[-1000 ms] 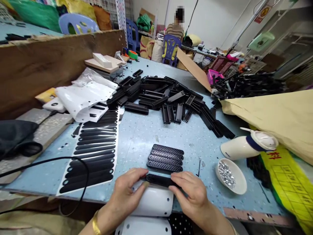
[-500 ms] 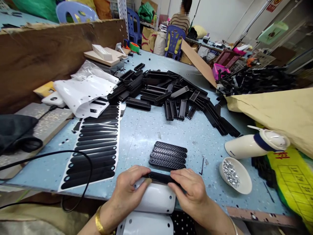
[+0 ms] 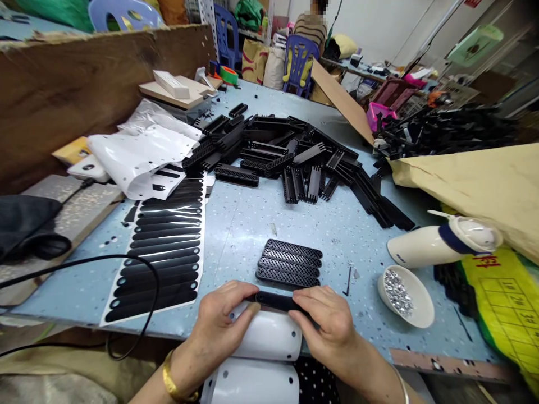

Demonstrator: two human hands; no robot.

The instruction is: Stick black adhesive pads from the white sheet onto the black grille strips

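Between my two hands is a narrow black strip-shaped piece point(image 3: 275, 301) with rounded ends, close to the table's front edge. My left hand point(image 3: 225, 314) pinches its left end between thumb and fingers. At the other end, the fingers and thumb of my right hand point(image 3: 326, 314) are closed on it. Just beyond lies a row of several black textured bars point(image 3: 289, 262), side by side. Below the strip hangs a curved white sheet point(image 3: 265, 335) with small holes. On the left, a backing sheet of black adhesive strips point(image 3: 158, 258) lies flat.
A heap of black plastic bars point(image 3: 269, 148) covers the table's middle back. To the right are a bowl of small metal parts point(image 3: 423, 306), a cream bottle point(image 3: 421, 247) and a hex key point(image 3: 348, 280). A black cable point(image 3: 155, 280) loops at left. A seated person point(image 3: 310, 29) is far back.
My hands still hold the black strip in nearly the same pose. The view has shifted slightly, so the table's contents sit a little higher in the picture.
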